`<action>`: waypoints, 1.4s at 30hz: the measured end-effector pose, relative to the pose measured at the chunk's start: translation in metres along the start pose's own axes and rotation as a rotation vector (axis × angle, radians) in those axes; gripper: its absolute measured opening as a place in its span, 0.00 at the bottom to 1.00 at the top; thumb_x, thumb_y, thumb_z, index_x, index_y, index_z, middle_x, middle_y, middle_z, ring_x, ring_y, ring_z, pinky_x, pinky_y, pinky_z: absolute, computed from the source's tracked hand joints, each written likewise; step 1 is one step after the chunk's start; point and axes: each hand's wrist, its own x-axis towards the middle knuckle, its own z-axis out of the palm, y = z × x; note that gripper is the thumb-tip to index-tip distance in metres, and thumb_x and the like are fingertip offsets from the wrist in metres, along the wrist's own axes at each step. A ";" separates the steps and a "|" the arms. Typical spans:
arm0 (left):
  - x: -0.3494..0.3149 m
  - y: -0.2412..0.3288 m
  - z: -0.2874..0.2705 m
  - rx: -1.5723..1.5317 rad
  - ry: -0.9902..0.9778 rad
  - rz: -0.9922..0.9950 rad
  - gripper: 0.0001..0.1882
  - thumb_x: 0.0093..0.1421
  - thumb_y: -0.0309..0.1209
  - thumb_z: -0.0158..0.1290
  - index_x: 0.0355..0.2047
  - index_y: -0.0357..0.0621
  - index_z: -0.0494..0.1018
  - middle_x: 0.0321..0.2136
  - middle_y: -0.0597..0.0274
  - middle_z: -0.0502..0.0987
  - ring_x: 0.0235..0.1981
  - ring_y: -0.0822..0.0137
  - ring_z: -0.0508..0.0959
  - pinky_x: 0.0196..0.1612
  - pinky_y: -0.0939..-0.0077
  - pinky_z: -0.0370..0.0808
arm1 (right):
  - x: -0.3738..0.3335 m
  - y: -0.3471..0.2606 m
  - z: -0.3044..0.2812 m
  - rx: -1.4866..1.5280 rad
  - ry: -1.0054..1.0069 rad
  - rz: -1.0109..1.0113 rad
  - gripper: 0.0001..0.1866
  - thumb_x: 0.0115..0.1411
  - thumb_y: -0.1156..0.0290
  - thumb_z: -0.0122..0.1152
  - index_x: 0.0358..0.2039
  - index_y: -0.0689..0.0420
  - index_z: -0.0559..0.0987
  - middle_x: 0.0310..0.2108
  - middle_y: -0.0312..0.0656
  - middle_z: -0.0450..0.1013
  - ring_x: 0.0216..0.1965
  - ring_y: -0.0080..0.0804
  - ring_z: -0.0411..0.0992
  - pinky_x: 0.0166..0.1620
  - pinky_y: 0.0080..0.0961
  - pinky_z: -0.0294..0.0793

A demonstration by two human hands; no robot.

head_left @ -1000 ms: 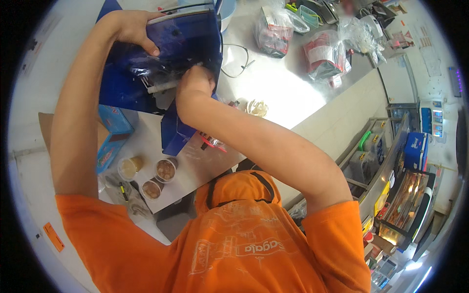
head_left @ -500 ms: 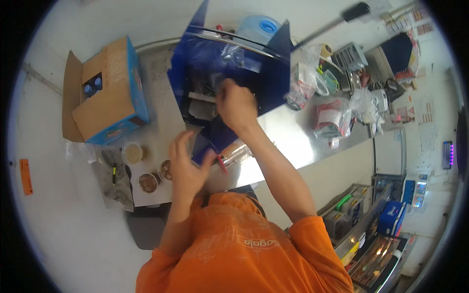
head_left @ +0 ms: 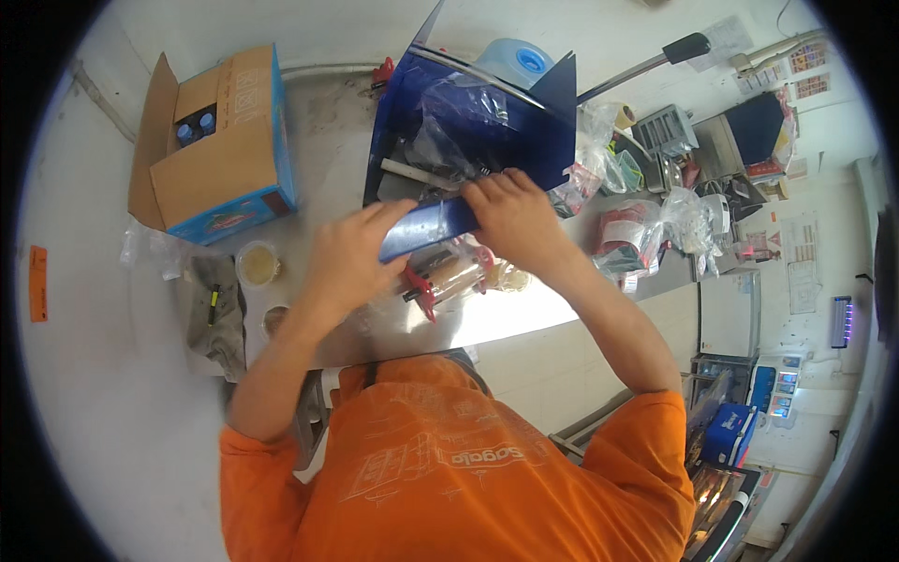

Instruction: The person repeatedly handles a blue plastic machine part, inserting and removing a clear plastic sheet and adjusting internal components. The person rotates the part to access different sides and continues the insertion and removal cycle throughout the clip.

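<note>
A blue metal box-like machine (head_left: 534,140) stands on the steel counter, with a long black-knobbed lever (head_left: 646,66) at its right. Clear plastic film (head_left: 445,140) hangs inside it. My left hand (head_left: 351,258) is closed around the left end of a narrow blue metal panel (head_left: 429,228) at the machine's near side. My right hand (head_left: 513,217) grips the same panel's right end, fingers over its top. Whether the panel is still joined to the machine I cannot tell. Just below it lies a roll of clear film (head_left: 456,273) with red holders at its ends.
An open carton (head_left: 220,173) with blue-capped bottles stands at the left. A cup of pale contents (head_left: 257,265) sits near a grey cloth (head_left: 211,328) with a marker on it. My left forearm partly covers another cup (head_left: 274,320). Plastic bags (head_left: 627,229) crowd the right side.
My right hand has come out of the machine's inside onto the blue panel. My left hand, open before, has closed on the panel's other end. The panel now faces upward.
</note>
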 end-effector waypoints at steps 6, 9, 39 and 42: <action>0.054 0.017 -0.048 -0.088 0.204 0.224 0.34 0.42 0.28 0.71 0.51 0.47 0.74 0.45 0.54 0.79 0.46 0.51 0.79 0.46 0.61 0.77 | 0.010 0.012 -0.053 0.229 0.015 0.188 0.30 0.52 0.66 0.70 0.54 0.62 0.71 0.45 0.52 0.75 0.48 0.53 0.74 0.52 0.42 0.73; 0.044 0.001 -0.037 -0.165 0.246 0.107 0.35 0.41 0.28 0.73 0.51 0.41 0.73 0.45 0.50 0.80 0.48 0.54 0.80 0.53 0.66 0.75 | 0.029 0.011 -0.075 0.146 -0.185 0.229 0.30 0.53 0.66 0.69 0.54 0.61 0.72 0.46 0.53 0.75 0.50 0.54 0.74 0.51 0.43 0.74; 0.006 -0.055 0.241 -1.660 0.523 -0.633 0.42 0.60 0.31 0.61 0.68 0.41 0.49 0.65 0.50 0.58 0.66 0.51 0.59 0.63 0.57 0.66 | 0.139 0.046 -0.014 -0.491 -0.536 -0.652 0.16 0.56 0.66 0.59 0.45 0.51 0.81 0.44 0.29 0.76 0.53 0.27 0.67 0.55 0.27 0.65; 0.009 -0.051 0.240 -1.679 0.513 -0.647 0.41 0.60 0.31 0.60 0.67 0.40 0.50 0.64 0.50 0.59 0.65 0.51 0.59 0.62 0.57 0.66 | 0.123 0.052 -0.036 -0.484 -0.712 -0.650 0.14 0.55 0.68 0.59 0.43 0.52 0.82 0.33 0.32 0.77 0.46 0.29 0.71 0.49 0.29 0.70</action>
